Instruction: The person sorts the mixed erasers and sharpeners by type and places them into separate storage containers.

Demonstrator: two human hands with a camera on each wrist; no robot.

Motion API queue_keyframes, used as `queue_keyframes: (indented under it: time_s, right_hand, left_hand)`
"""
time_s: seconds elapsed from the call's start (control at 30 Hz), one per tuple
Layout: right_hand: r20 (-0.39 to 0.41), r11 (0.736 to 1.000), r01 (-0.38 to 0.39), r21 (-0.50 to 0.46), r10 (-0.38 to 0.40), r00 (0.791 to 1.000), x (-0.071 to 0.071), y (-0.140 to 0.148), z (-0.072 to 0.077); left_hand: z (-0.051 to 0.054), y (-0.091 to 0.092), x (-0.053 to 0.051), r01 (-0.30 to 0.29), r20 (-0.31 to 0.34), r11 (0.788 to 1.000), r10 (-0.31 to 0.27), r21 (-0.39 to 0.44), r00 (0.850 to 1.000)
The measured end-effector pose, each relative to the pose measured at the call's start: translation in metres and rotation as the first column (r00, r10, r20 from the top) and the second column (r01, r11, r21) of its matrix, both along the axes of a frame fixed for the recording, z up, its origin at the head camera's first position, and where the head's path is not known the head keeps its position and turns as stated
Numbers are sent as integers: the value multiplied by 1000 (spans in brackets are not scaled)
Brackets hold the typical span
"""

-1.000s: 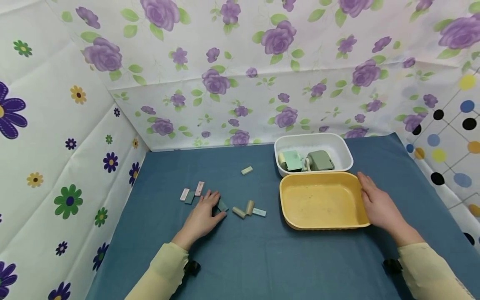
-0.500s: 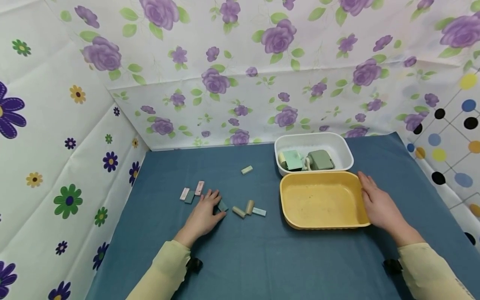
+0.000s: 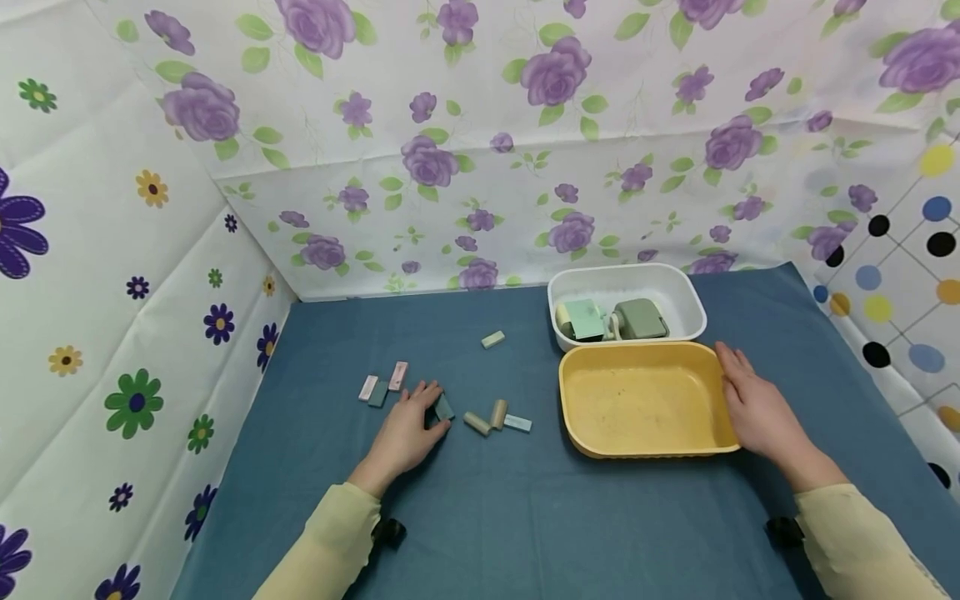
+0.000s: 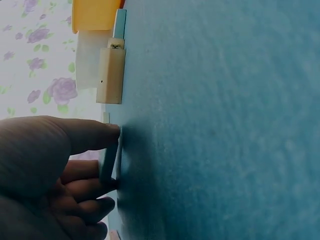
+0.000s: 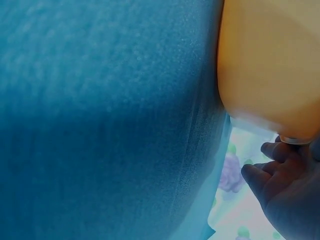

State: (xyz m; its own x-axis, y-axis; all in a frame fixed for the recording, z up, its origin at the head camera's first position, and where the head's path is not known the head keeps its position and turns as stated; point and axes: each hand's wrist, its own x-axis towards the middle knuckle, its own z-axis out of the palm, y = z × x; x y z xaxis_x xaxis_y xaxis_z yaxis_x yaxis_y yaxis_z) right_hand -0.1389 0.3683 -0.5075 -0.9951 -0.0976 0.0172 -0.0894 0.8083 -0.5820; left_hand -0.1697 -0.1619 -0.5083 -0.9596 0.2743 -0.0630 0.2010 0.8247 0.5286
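While the left hand (image 3: pixel 405 427) reaches over the bench (image 3: pixel 525 525), its grip is closed on a teal block (image 3: pixel 444 408), pinched between thumb and fingertips. The right hand (image 3: pixel 761 414) has its grip released, fingers extended against the right end of a yellow tub (image 3: pixel 648 400). Just behind that tub stands a white tub (image 3: pixel 681 310) holding green items (image 3: pixel 641 320). To the right of the teal block lie two tan cylinders (image 3: pixel 477 424) and a pale blue block (image 3: pixel 517 423); to its left, two pink blocks (image 3: pixel 398 376) and a dark block (image 3: pixel 378 394). A pale green block (image 3: pixel 492 339) lies apart, farther back.
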Motion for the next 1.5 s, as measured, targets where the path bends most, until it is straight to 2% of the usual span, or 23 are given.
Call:
queue_keyframes:
  time_s: [0.17, 0.67, 1.1, 1.3, 1.5]
  right_hand:
    - [6, 1000, -4, -1, 4, 1000, 0, 0, 1]
    - [3, 1000, -8, -16, 8, 1000, 1, 1, 1]
    - [23, 1000, 7, -13, -7, 1000, 0, 0, 1]
    - [23, 1000, 11, -19, -10, 1000, 0, 0, -1]
    - [45, 1000, 3, -3, -3, 999, -4, 8, -3]
  left_hand:
    - [0, 0, 0, -33, -11, 999, 33, 29, 999]
    - [4, 4, -3, -78, -37, 989, 83, 128, 996]
    - [8, 10, -6, -69, -99, 984, 86, 161, 991]
    - [8, 13, -6, -55, -111, 982, 76, 179, 991]
    - [13, 21, -5, -31, -113, 977, 56, 213, 992]
